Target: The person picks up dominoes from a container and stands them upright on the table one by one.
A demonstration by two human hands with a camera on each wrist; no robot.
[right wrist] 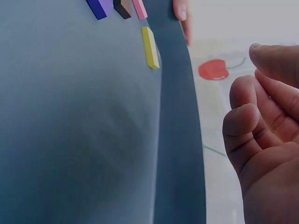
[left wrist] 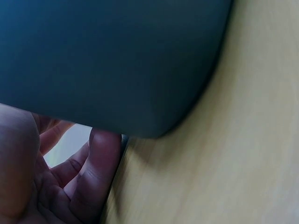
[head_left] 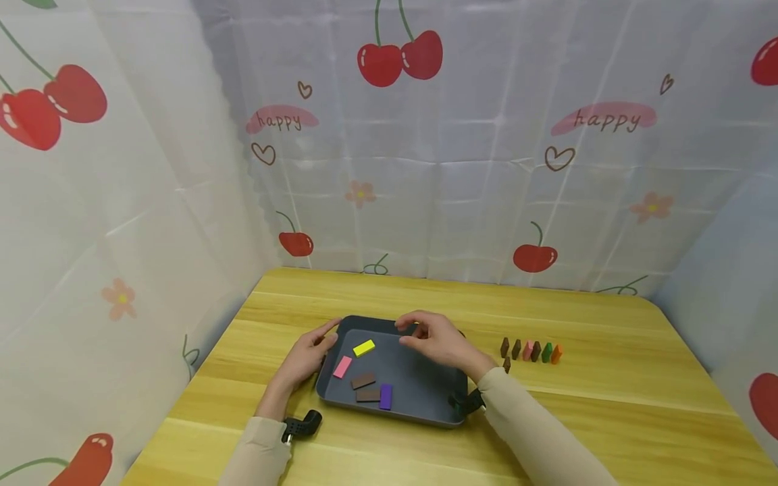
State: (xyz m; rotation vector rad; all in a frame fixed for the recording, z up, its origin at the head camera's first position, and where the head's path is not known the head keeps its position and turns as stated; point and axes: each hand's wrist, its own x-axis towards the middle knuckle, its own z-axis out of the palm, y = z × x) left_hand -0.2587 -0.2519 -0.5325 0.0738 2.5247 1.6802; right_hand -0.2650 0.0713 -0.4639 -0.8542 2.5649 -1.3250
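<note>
A dark grey rectangular tray [head_left: 419, 412] lies on the table. My left hand [head_left: 306, 354] grips its left side, with the thumb at the rim and the fingers along the outer wall. Over the tray's far right part, my right hand [head_left: 434, 337] is raised with loosely bent fingers and holds nothing. Inside the tray lie flat small blocks: a yellow block [head_left: 364, 348], a pink block [head_left: 342, 367], two brown blocks [head_left: 363, 381] and a purple block [head_left: 385, 397]. The purple one touches the lower brown one.
Right of the tray, a row of upright small blocks stands on the wooden table [head_left: 608, 391], among them a green block [head_left: 547, 352] and an orange block [head_left: 556, 354]. Another brown block [head_left: 507, 364] is partly hidden by the right wrist. Cherry-printed curtains [head_left: 462, 202] enclose the table.
</note>
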